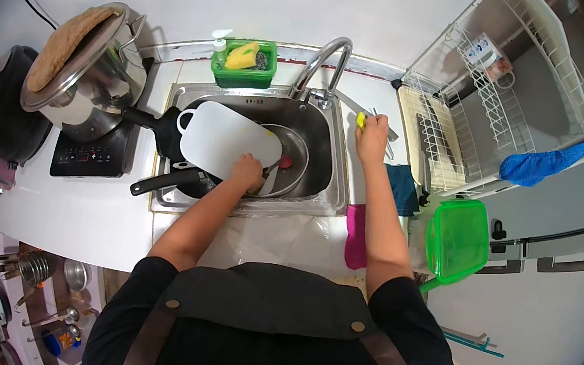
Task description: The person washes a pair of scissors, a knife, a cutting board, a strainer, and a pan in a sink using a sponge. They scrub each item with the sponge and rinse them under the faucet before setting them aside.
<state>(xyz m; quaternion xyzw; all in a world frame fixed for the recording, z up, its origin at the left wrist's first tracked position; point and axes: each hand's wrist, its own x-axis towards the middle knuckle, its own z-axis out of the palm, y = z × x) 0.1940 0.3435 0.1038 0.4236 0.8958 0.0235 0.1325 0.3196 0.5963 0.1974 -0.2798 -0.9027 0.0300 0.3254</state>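
My left hand (248, 173) is closed in the sink (322, 168), at the lower right edge of a white cutting board (220, 139). What it grips is too small to tell. The board lies over a round metal pan (301, 155) with a small red piece (285, 161) in it. Black-handled pans (165, 127) stick out at the sink's left. Over the counter right of the sink, my right hand (371, 140) is closed on a yellow-handled utensil (360, 120). Metal utensils (391, 134) lie beside it.
Behind the sink stand a faucet (344, 48) and a green caddy (247, 79) with a yellow sponge. A large pot (89, 83) sits on a cooktop (91, 150) at left. At right are a wire dish rack (496, 114), a dark cloth (401, 190) and a green-lidded container (459, 240).
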